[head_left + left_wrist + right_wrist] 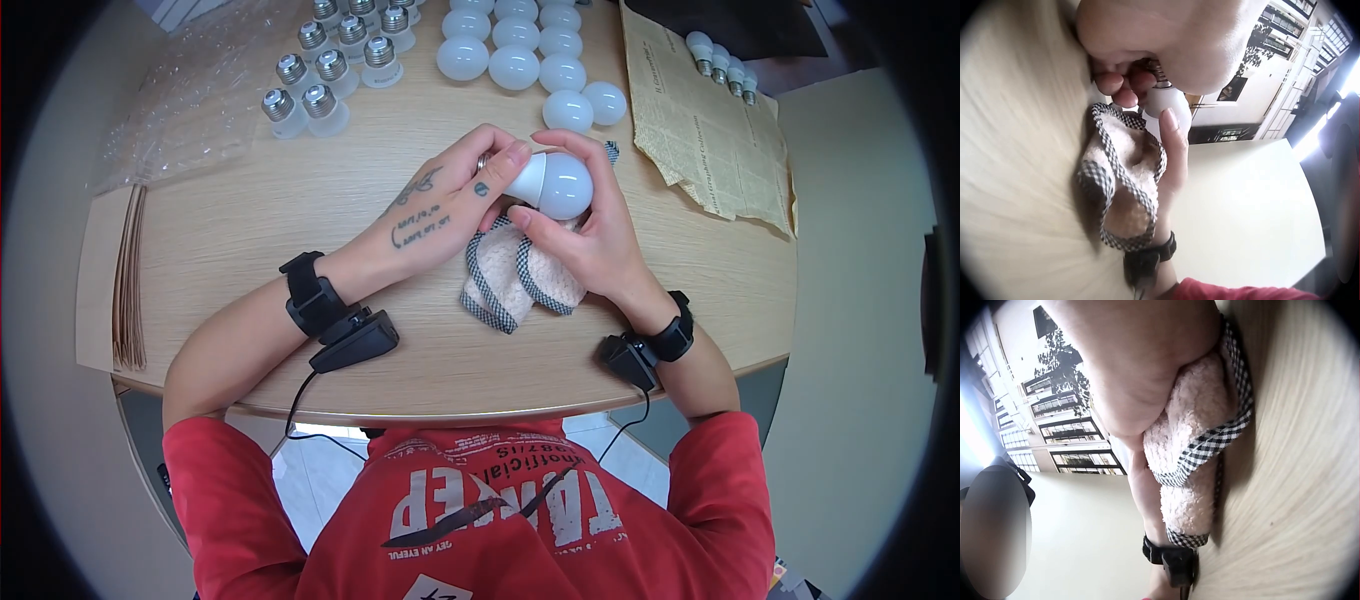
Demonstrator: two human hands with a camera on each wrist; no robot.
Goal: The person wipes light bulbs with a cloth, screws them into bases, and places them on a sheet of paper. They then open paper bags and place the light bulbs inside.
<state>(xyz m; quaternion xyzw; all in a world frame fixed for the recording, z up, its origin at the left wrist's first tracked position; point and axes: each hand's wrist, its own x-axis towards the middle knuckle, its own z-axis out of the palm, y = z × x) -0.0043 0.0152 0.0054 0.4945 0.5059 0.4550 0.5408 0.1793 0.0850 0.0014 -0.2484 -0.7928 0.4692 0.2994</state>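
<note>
A white light bulb (566, 187) is held between both hands above the table. My left hand (455, 195) grips its white collar end, thumb along the top. In the left wrist view, the metal screw base (1160, 74) shows beside that hand's curled fingers. The right hand (605, 235) curls round the frosted globe, its thumb below and fingers above. A pale pink fluffy cloth (500, 272) with black-and-white checked edging lies bunched beneath the hands. Close up in the right wrist view, the cloth (1188, 419) sits right under the palm.
Bulbs with screw bases up (330, 68) stand in rows at the back left. Several globe-up bulbs (515, 67) are grouped at the back middle. Smaller bulbs (720, 62) lie on printed brown paper (690, 150) at right. Bubble wrap (180, 110) and folded paper bags (125, 280) lie left.
</note>
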